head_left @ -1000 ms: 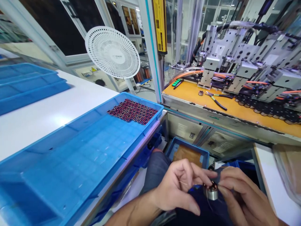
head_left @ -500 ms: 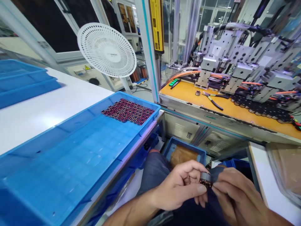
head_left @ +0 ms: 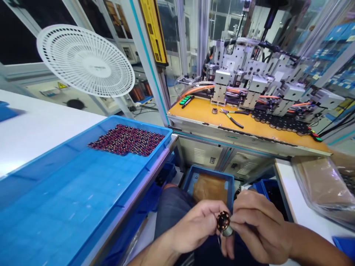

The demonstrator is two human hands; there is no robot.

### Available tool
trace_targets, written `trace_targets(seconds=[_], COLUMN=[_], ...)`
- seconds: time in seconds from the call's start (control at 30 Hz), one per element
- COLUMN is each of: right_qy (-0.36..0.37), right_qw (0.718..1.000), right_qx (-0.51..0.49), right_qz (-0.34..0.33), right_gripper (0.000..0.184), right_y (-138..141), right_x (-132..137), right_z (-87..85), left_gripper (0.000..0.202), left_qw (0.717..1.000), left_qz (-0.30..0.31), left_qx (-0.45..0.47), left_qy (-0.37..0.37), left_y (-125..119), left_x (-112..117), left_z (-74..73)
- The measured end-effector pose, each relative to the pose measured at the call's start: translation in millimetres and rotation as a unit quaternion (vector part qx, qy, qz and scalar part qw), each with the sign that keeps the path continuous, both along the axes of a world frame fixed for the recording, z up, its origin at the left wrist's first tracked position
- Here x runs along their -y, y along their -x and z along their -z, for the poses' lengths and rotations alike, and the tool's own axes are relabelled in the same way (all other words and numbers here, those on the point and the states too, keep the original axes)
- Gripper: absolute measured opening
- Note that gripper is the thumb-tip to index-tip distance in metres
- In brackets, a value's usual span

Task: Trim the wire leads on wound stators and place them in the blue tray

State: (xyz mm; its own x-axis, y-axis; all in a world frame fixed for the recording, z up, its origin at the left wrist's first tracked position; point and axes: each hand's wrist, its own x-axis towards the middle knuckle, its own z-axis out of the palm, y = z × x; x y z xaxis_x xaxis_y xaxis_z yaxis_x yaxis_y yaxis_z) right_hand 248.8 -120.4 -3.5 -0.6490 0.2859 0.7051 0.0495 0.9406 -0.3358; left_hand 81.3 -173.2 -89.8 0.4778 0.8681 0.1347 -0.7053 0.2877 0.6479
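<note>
A small motor stator, a metal ring with copper windings and a dark toothed face, is held in the fingers of my left hand above my lap. Its wound face is turned up toward me, and a thin wire hangs below it. At the stator's right edge, the thumb and fingertips of my right hand are pinched together. Whatever lies between those fingertips is too small to make out.
To the left, a long blue tray holds many packed stators at its far end. Pliers, a marker and one stator lie on the orange machine bench. A white fan stands behind the tray.
The stator has turned so its wound face now points up toward me. Both hands remain close together at it. My view has swung to the right.
</note>
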Motion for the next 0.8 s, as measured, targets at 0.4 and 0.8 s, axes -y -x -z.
trace_targets(seconds=[0.4, 0.8], right_qy=[0.090, 0.085], right_qw=[0.991, 0.996], right_qx=[0.001, -0.041], right_qz=[0.100, 0.005], right_gripper=[0.016, 0.011], right_y=[0, -2], right_x=[6, -12], right_z=[6.4, 12.0], left_gripper=[0.033, 0.035], left_qw=[0.975, 0.996], left_qz=[-0.218, -0.022], left_qx=[0.025, -0.072], left_qy=[-0.029, 0.042], left_y=[0, 6], left_x=[0, -10], left_z=[-14.6, -7.8])
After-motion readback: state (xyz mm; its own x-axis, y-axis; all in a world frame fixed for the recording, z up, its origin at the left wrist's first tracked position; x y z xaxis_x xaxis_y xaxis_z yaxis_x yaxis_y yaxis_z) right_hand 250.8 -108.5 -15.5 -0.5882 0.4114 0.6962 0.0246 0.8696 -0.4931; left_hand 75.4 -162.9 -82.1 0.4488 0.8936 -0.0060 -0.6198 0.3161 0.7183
